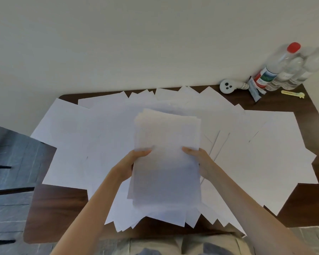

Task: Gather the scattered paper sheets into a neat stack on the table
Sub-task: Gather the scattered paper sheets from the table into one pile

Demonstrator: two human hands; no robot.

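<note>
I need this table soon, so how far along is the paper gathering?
Partly done. A bundle of sheets is gathered, though its top edges are uneven. In hand: the left hand and right hand hold that bundle by its sides over the table. Left: many loose sheets lie fanned across the table, overlapping, and nothing is set down as a neat stack.

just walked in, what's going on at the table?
A person grips a part-gathered stack of paper, left hand on its left edge, right hand on its right, thumbs on top. Many loose sheets lie spread over the dark table beneath. Water bottles stand at the far right corner.
</note>
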